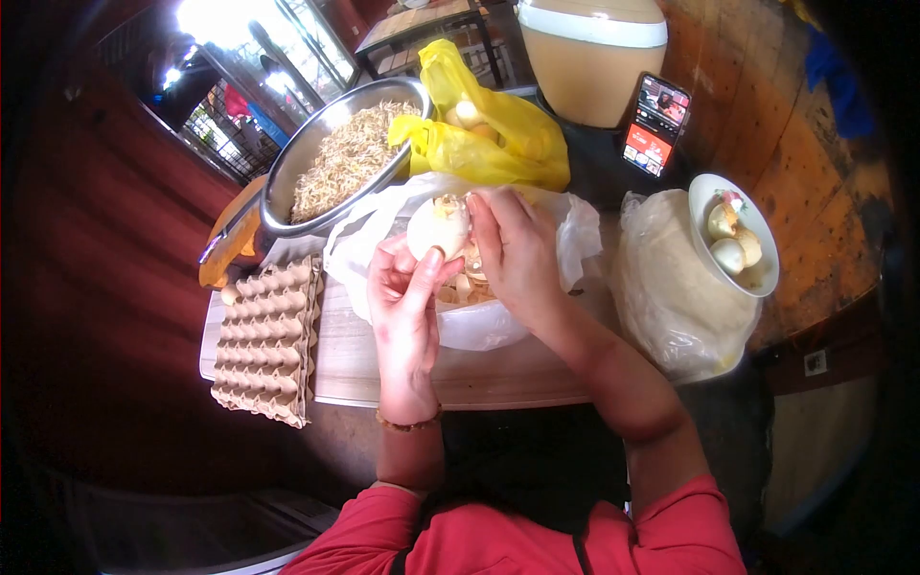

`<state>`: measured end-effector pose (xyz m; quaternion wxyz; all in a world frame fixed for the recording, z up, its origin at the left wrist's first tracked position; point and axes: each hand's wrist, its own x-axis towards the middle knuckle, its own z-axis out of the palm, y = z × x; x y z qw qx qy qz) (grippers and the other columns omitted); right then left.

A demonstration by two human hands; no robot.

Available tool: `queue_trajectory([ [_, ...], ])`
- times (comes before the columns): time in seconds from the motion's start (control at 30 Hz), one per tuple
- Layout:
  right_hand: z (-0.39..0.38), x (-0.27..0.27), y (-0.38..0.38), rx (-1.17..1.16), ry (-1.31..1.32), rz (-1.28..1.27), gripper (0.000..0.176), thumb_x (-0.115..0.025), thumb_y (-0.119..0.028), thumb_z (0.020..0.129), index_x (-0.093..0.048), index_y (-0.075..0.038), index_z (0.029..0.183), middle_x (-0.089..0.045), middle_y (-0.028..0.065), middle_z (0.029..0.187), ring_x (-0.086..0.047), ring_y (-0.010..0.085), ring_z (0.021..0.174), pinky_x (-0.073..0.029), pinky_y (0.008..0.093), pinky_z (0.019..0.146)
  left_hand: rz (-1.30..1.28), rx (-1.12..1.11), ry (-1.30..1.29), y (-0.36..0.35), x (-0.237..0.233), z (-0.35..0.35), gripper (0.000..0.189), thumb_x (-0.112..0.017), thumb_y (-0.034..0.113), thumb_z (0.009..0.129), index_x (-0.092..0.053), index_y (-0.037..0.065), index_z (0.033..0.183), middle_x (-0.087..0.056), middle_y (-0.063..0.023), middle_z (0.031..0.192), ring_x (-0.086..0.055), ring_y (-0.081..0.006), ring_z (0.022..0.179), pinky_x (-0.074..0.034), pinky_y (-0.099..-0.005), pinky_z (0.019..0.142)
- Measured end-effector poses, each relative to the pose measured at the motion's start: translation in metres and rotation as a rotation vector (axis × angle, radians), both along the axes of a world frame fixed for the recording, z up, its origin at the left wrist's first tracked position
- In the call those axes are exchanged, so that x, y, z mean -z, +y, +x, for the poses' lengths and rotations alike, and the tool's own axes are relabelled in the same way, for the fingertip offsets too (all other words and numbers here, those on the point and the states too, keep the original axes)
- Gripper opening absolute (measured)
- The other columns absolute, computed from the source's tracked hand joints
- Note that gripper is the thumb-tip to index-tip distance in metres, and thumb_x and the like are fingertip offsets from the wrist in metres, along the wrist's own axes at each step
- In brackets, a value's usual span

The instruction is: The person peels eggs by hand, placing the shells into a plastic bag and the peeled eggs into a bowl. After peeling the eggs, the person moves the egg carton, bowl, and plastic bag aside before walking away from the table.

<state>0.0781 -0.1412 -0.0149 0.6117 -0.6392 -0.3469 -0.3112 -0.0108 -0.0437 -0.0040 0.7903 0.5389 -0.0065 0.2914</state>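
Observation:
A large pale egg (438, 230) is held upright in my left hand (407, 283), thumb on its near side and fingers curled round it. Its top is broken and ragged. My right hand (517, 244) is closed, its fingertips pressed against the egg's upper right side; whatever they pinch is hidden. Both hands are above an open white plastic bag (484, 328) with broken eggshell pieces (467, 287) in it. Just behind the bag sits a yellow plastic bag (527, 158) with several eggs (468, 113) inside.
At the left lie stacked cardboard egg trays (264, 340), with a metal basin (278, 216) of straw-like bits behind. On the right, a white bowl (704, 196) of eggs (730, 253) rests on a filled clear bag (661, 287). A phone (655, 125) leans by a beige container (594, 77).

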Motion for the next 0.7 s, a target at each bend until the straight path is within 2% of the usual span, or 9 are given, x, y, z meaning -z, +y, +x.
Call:
queue_trajectory([
  [0.17,-0.001,-0.003,-0.001,0.004,-0.006,0.032,0.006,-0.056,0.0,0.088,-0.059,0.001,0.094,-0.06,0.0168,0.078,-0.061,0.0323,0.069,-0.046,0.0355,0.06,-0.123,0.129,0.012,0.009,-0.003,-0.002,0.03,-0.055,0.009,0.093,-0.048,-0.003,0.12,-0.059,-0.0177,0.118,-0.062,-0.0312,0.106,-0.055,-0.0335,0.086],
  [0.2,-0.003,-0.006,-0.003,-0.039,0.014,0.009,0.007,-0.055,-0.005,0.089,-0.057,0.001,0.092,-0.06,0.018,0.08,-0.06,0.0352,0.072,-0.046,0.0394,0.062,-0.159,0.163,0.01,0.009,-0.005,-0.003,0.032,-0.054,0.011,0.094,-0.047,-0.003,0.121,-0.059,-0.0178,0.118,-0.061,-0.033,0.107,-0.055,-0.0338,0.086],
  [0.23,-0.004,-0.007,-0.004,-0.082,0.033,-0.014,0.011,-0.054,-0.009,0.091,-0.056,0.001,0.091,-0.06,0.0192,0.081,-0.059,0.0381,0.076,-0.046,0.0434,0.065,-0.159,0.162,0.01,0.008,-0.006,-0.004,0.032,-0.054,0.011,0.094,-0.047,-0.003,0.121,-0.059,-0.0178,0.118,-0.061,-0.033,0.107,-0.055,-0.0338,0.086],
  [0.27,-0.005,-0.007,-0.003,-0.083,0.033,-0.014,0.011,-0.054,-0.009,0.091,-0.056,0.001,0.091,-0.06,0.0192,0.081,-0.059,0.0381,0.076,-0.046,0.0434,0.065,-0.169,0.172,0.015,0.007,-0.007,-0.004,0.032,-0.054,0.012,0.095,-0.047,-0.003,0.122,-0.059,-0.0177,0.119,-0.062,-0.0328,0.107,-0.055,-0.0337,0.087],
  [0.33,-0.006,-0.008,-0.003,-0.181,0.16,0.001,0.015,-0.053,-0.012,0.092,-0.058,0.001,0.097,-0.061,0.0203,0.087,-0.061,0.0381,0.08,-0.047,0.0424,0.067,-0.18,0.182,0.02,0.005,-0.007,-0.004,0.033,-0.053,0.013,0.095,-0.046,-0.004,0.123,-0.059,-0.0176,0.119,-0.062,-0.0326,0.106,-0.055,-0.0337,0.087],
  [0.43,-0.006,-0.009,-0.003,-0.312,0.213,0.071,0.02,-0.053,-0.014,0.093,-0.058,0.001,0.105,-0.062,0.0199,0.091,-0.062,0.035,0.081,-0.048,0.0393,0.069,-0.099,0.133,0.063,0.004,-0.005,-0.004,0.033,-0.052,0.013,0.095,-0.046,-0.003,0.124,-0.059,-0.0177,0.119,-0.062,-0.0315,0.106,-0.055,-0.0332,0.087],
  [0.57,-0.006,-0.011,-0.004,-0.262,0.134,0.056,0.022,-0.054,-0.013,0.092,-0.06,0.002,0.107,-0.062,0.0179,0.091,-0.062,0.031,0.08,-0.048,0.0369,0.07,-0.115,0.14,0.066,0.001,-0.006,-0.005,0.034,-0.053,0.013,0.096,-0.046,-0.003,0.125,-0.059,-0.0166,0.118,-0.063,-0.0286,0.104,-0.055,-0.0322,0.086],
  [0.63,-0.008,-0.01,-0.003,-0.326,0.278,0.103,0.02,-0.055,-0.013,0.091,-0.061,0.002,0.103,-0.061,0.0159,0.089,-0.062,0.0286,0.079,-0.048,0.0352,0.07,-0.119,0.147,0.067,-0.003,-0.005,-0.005,0.034,-0.053,0.013,0.095,-0.046,-0.003,0.125,-0.059,-0.0161,0.118,-0.064,-0.0277,0.103,-0.055,-0.0319,0.085],
  [0.7,-0.008,-0.009,-0.001,-0.29,0.235,0.111,0.019,-0.055,-0.012,0.091,-0.061,0.002,0.102,-0.061,0.0158,0.087,-0.061,0.0291,0.078,-0.047,0.0354,0.07,-0.14,0.124,0.076,-0.004,-0.004,-0.004,0.035,-0.053,0.012,0.095,-0.046,-0.003,0.126,-0.06,-0.0154,0.118,-0.064,-0.0267,0.102,-0.055,-0.0317,0.086],
])
